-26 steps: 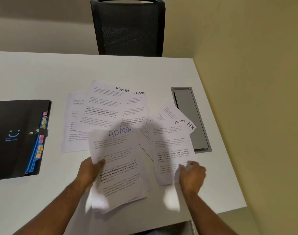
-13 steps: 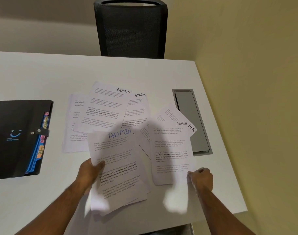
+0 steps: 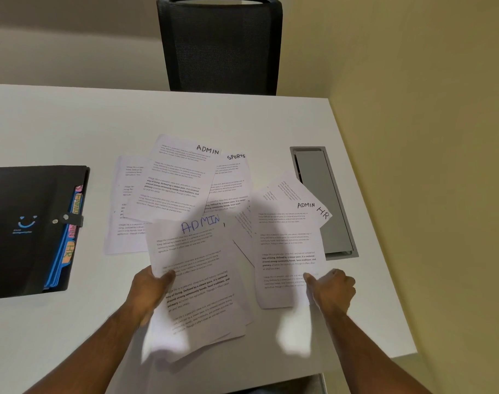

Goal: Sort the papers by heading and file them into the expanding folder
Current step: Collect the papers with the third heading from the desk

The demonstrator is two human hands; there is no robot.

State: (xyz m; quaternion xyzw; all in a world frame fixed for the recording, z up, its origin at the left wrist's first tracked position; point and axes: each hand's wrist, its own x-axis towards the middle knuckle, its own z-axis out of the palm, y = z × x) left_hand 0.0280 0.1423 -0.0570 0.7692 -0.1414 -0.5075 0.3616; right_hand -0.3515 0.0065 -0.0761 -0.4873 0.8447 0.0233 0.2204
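Observation:
Printed sheets lie scattered on the white table (image 3: 72, 123). My left hand (image 3: 150, 288) grips the left edge of a small stack topped by a sheet headed ADMIN in blue (image 3: 194, 268). My right hand (image 3: 332, 290) pinches the lower right corner of another ADMIN sheet (image 3: 288, 251), which overlaps an HR sheet (image 3: 322, 213). Farther back lie a third ADMIN sheet (image 3: 177, 180) and a SPORTS sheet (image 3: 231, 180). The black expanding folder (image 3: 23, 228) lies shut at the left, coloured tabs showing along its right edge.
A grey cable hatch (image 3: 328, 200) is set into the table at the right, partly under the HR sheet. A black mesh chair (image 3: 218, 44) stands behind the far edge. A yellow wall runs close along the table's right side.
My right hand slid rightward from the bottom middle of the right ADMIN sheet to its lower right corner and pinched it. My left hand kept its hold on the stack.

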